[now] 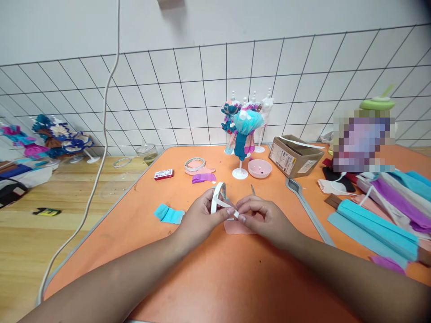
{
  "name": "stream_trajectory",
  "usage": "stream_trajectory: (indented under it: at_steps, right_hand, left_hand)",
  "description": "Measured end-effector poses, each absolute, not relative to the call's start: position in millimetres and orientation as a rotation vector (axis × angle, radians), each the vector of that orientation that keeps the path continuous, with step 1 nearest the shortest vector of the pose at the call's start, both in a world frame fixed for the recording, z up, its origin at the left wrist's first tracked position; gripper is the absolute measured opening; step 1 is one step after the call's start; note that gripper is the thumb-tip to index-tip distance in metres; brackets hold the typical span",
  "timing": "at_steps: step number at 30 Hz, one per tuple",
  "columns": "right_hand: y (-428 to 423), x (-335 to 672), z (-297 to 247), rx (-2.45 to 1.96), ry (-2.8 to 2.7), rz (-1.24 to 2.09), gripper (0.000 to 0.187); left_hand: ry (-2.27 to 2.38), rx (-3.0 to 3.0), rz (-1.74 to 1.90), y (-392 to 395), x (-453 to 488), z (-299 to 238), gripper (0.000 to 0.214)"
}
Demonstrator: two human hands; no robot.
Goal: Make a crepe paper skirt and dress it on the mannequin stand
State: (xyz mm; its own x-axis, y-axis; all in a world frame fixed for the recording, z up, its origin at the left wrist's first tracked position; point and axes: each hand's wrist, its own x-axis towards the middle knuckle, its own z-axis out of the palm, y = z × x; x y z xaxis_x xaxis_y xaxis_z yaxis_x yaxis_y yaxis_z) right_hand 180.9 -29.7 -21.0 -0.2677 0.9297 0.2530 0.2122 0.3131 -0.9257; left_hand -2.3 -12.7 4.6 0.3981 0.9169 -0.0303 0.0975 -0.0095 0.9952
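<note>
My left hand [201, 211] is closed around a narrow roll of white tape [219, 194], held upright over the orange table. A strip of tape [225, 204] runs from the roll towards my right hand [261, 217], whose thumb and fingers pinch its free end. Under the hands lies a piece of pale pink crepe paper [235, 228], partly covered by them. A thin pointed metal tool [252, 189] sticks out just beyond my right fingers; the rest of it is hidden. Left of my left hand lies a turquoise crepe paper piece [169, 214].
Behind the hands stand small dress forms [245, 130] in paper clothes, a pink bowl [259, 168] and a cardboard box [296, 157]. Another tape roll [194, 164] and a red box [164, 174] lie left. Paper rolls [377, 229] fill the right. A white cable [105, 116] hangs left.
</note>
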Motion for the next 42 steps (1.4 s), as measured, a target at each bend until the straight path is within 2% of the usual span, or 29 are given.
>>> stream_trajectory:
  at_steps: [9, 18, 23, 26, 28, 33, 39, 42]
  right_hand:
    - [-37, 177, -13, -0.975, -1.681, 0.717, 0.011]
    - [-38, 175, -13, -0.862, -1.67, 0.753, 0.013]
    - [-43, 181, -10, -0.827, -1.782, 0.518, 0.015]
    - [-47, 191, -7, -0.785, -1.881, 0.408, 0.014]
    - [-42, 198, -8, -0.862, -1.922, 0.516, 0.009]
    - [-13, 218, -14, -1.233, -1.74, 1.027, 0.02]
    - [-9, 230, -8, -1.301, -1.891, 1.278, 0.037]
    - [-12, 229, -8, -1.327, -1.927, 1.294, 0.03]
  left_hand:
    - [0.926, 1.303, 1.044, -20, 2, 3, 0.031]
    - [0.828, 1.201, 1.143, -27, 8, -4, 0.032]
    - [0.833, 1.092, 1.147, -14, 3, -2, 0.028]
    - [0.93, 1.089, 1.413, 13, -20, 11, 0.024]
    - [1.076, 1.317, 1.474, 29, -38, 23, 0.025]
    - [1.581, 2.127, 0.937, 38, -54, 34, 0.024]
    - [1.603, 2.382, 0.425, 41, -48, 11, 0.028]
    - [1.603, 2.446, 0.28, 42, -50, 11, 0.028]
